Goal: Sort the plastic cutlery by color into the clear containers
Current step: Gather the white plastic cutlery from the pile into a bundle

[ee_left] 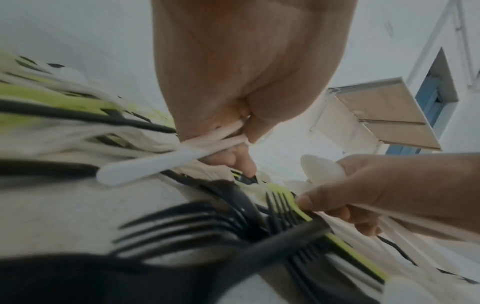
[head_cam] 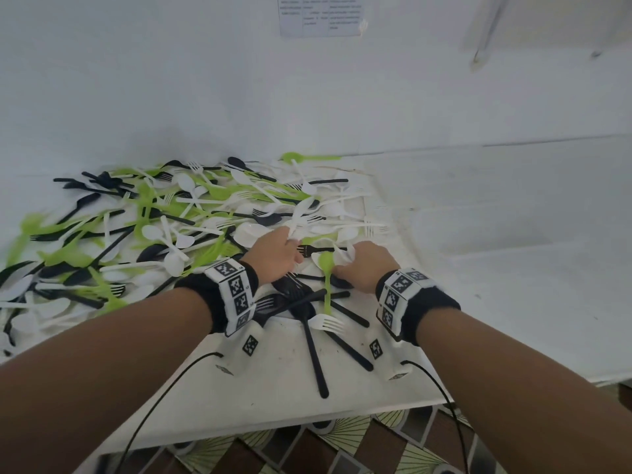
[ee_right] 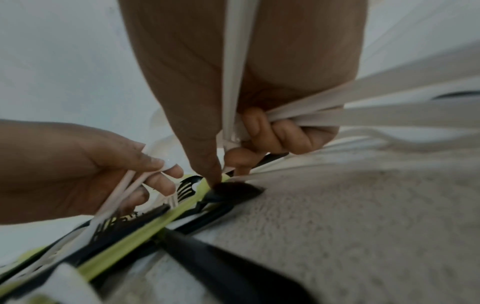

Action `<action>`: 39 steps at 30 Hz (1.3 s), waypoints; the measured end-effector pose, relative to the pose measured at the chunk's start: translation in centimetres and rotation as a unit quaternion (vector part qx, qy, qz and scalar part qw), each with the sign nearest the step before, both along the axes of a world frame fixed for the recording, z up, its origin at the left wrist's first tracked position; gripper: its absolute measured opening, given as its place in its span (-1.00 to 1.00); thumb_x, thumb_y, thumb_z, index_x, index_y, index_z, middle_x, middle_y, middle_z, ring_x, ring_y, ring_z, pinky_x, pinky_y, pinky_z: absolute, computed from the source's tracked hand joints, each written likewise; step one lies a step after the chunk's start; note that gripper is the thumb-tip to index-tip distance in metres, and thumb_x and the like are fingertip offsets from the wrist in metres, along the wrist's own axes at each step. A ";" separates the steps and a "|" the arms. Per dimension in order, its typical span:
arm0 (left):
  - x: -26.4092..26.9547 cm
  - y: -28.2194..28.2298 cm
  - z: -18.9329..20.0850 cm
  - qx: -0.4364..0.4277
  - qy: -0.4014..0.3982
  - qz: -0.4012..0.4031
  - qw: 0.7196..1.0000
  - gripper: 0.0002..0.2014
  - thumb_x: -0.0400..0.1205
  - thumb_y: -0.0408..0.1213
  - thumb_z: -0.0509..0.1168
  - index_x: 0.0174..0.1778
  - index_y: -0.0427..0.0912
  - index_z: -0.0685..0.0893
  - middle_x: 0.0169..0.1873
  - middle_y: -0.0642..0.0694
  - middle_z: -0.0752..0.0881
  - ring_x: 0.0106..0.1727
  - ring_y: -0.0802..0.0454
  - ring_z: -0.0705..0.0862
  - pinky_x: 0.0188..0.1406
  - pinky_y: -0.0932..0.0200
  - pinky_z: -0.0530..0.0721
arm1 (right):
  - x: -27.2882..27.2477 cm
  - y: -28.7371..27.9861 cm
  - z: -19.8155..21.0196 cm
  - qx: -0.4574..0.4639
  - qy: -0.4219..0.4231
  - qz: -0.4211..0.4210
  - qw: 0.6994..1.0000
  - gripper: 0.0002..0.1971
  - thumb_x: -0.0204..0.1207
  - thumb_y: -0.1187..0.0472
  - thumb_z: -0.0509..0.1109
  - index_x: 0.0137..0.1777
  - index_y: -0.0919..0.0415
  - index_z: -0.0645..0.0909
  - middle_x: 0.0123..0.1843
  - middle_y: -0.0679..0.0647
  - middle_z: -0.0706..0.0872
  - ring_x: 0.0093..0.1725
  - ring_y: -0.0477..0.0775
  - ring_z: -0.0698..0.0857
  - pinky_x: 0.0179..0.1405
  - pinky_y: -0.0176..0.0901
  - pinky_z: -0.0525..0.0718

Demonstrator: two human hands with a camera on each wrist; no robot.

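Mixed cutlery pile (head_cam: 154, 227) sprawls across the white table (head_cam: 478, 217) on your left. Your left hand (head_cam: 273, 254) has fingers curled around a bunch of white handles (ee_left: 166, 162). Green spoon (head_cam: 326, 268) lies between. Your right hand (head_cam: 367, 265) clutches white cutlery (ee_right: 363, 107) too.

A plain white painted wall (head_cam: 171, 80) rises behind a white, scuffed tabletop (head_cam: 513, 217), and a printed paper notice with a table of text (head_cam: 321, 15) is stuck high on that wall. Below the tabletop's near edge lies a patterned floor of brown, grey and pale green fan-shaped tiles (head_cam: 342, 446). In the left wrist view, a blue-framed opening (ee_left: 433, 90) shows beside a white wall, past pale beige angled panels (ee_left: 384, 115). The light is soft and even.
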State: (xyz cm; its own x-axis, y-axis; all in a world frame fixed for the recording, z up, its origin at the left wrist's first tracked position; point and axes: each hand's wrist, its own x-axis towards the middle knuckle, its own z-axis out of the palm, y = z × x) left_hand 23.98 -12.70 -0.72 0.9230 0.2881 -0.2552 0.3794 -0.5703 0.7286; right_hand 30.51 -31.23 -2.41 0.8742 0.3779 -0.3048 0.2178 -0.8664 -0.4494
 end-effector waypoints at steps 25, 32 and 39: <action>4.3 2.2 0.1 0.196 -0.103 -0.221 0.950 -0.80 0.76 -0.07 0.24 -0.02 -0.14 0.59 -0.08 -0.13 0.67 0.14 -0.25 0.67 -0.04 -0.01 0.52 | 1.8 0.6 3.1 0.159 -0.061 -0.269 0.948 -0.66 0.64 0.00 0.25 0.21 0.26 0.44 0.06 0.15 0.64 0.05 0.27 0.65 -0.02 0.00 0.54; 9.1 -3.0 -0.8 0.335 -0.075 -0.245 0.907 -0.63 0.73 0.10 0.22 0.13 -0.16 0.65 0.23 -0.20 0.70 0.27 -0.22 0.66 0.17 -0.05 0.62 | 2.7 -1.8 1.4 0.170 -0.007 -0.273 0.947 -0.53 0.52 -0.09 0.27 0.25 0.25 0.55 0.11 0.18 0.75 0.10 0.27 0.73 0.11 0.06 0.66; 11.3 -4.0 -0.8 0.307 0.011 -0.203 0.930 -0.71 0.72 -0.01 0.30 0.07 -0.19 0.62 0.24 -0.26 0.72 0.16 -0.23 0.66 0.00 0.08 0.51 | 4.6 -2.5 0.7 0.195 0.019 -0.238 0.951 -0.63 0.49 -0.07 0.26 0.14 0.20 0.50 -0.01 0.19 0.78 -0.03 0.23 0.77 0.06 0.07 0.72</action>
